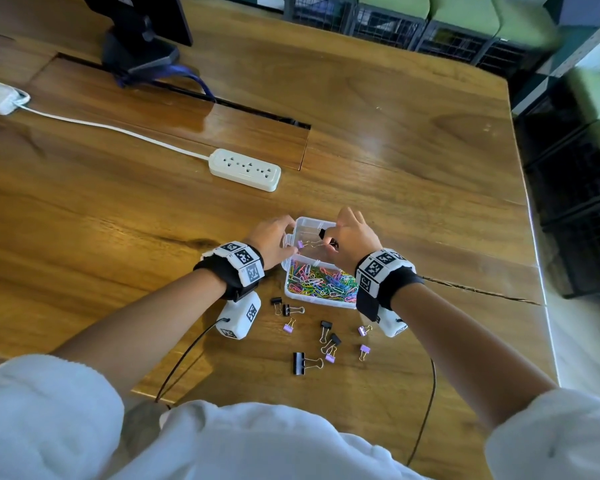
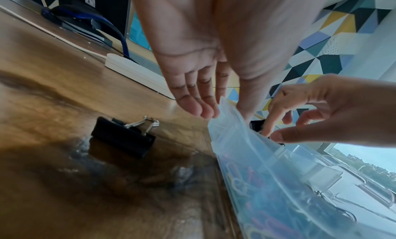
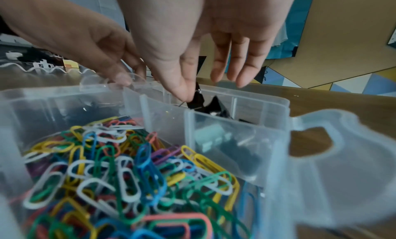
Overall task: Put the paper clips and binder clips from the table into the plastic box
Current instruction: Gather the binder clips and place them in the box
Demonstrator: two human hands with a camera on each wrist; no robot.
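The clear plastic box (image 1: 291, 268) stands on the table (image 1: 118, 237). Its near compartment is full of coloured paper clips (image 1: 321, 282) (image 3: 120, 171). The far compartment holds a purple binder clip (image 1: 300, 244) and black ones. My left hand (image 1: 274, 240) (image 2: 222, 112) holds the box's left rim, fingers outside and thumb inside. My right hand (image 1: 329, 237) (image 3: 188, 97) hovers over the far compartment and pinches a black binder clip (image 3: 196, 100) between thumb and forefinger. Several black and purple binder clips (image 1: 300, 363) lie on the table in front of the box.
A white power strip (image 1: 245, 169) with its cable lies behind the box. A monitor stand (image 1: 139, 50) is at the far left. The table's right edge (image 1: 537, 271) runs close to the box. One black binder clip (image 2: 124, 136) lies just left of the box.
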